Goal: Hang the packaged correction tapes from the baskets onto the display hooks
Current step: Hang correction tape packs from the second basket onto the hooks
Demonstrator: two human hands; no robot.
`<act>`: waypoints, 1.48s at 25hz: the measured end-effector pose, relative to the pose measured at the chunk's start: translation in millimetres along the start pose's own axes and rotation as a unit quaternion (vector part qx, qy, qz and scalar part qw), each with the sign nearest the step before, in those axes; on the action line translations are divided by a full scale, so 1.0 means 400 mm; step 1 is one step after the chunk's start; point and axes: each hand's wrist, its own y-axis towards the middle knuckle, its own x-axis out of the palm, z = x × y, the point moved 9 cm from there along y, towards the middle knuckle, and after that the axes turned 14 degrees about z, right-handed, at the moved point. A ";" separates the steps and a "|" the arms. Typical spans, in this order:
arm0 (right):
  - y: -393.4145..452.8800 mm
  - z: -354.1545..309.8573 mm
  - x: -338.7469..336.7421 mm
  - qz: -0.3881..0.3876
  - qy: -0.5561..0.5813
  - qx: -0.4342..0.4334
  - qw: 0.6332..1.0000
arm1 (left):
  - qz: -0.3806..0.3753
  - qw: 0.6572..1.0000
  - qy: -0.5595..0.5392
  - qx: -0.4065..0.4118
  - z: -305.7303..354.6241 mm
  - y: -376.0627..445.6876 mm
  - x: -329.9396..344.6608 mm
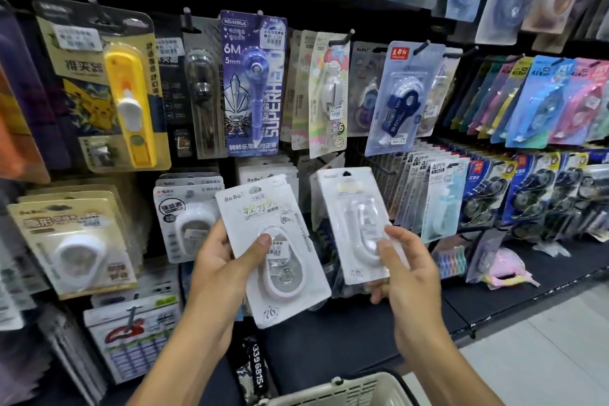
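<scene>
Clamped in the left hand (219, 269), thumb over the blister: a white carded correction tape pack printed "BoBo" (273, 250), tilted before the black hook wall's (164, 181) lower middle; pinched in the right hand (407, 269), just beside: a second white blister pack (357, 224), upright, hang hole below the hooks. Both unhung, so hanging remains. Cut off at the bottom edge: a pale wire basket (346, 389), contents unseen; target hook not discernible.
</scene>
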 end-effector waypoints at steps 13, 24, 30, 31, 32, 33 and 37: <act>0.024 0.027 0.116 -0.145 -0.068 0.066 0.985 | 0.035 0.999 0.011 -0.016 0.004 -0.006 -0.020; -0.003 -0.001 0.073 -0.124 0.026 0.009 0.992 | 0.030 0.817 0.508 0.272 0.067 0.013 0.010; 0.088 0.002 0.035 -0.111 -0.099 -0.011 0.989 | -0.004 0.772 0.581 0.259 0.031 0.051 -0.009; 0.091 0.019 0.066 -0.139 -0.106 0.015 0.984 | -0.014 0.775 0.576 0.260 0.024 0.046 -0.006; 0.088 0.041 0.098 -0.172 -0.109 0.049 0.978 | -0.023 0.780 0.570 0.258 0.016 0.037 -0.009; 0.084 0.062 0.120 -0.189 -0.113 0.073 0.973 | -0.032 0.788 0.562 0.249 0.006 0.026 -0.017; 0.002 0.194 0.078 -0.185 -0.131 0.134 0.965 | -0.131 0.797 0.571 0.148 -0.107 -0.034 -0.072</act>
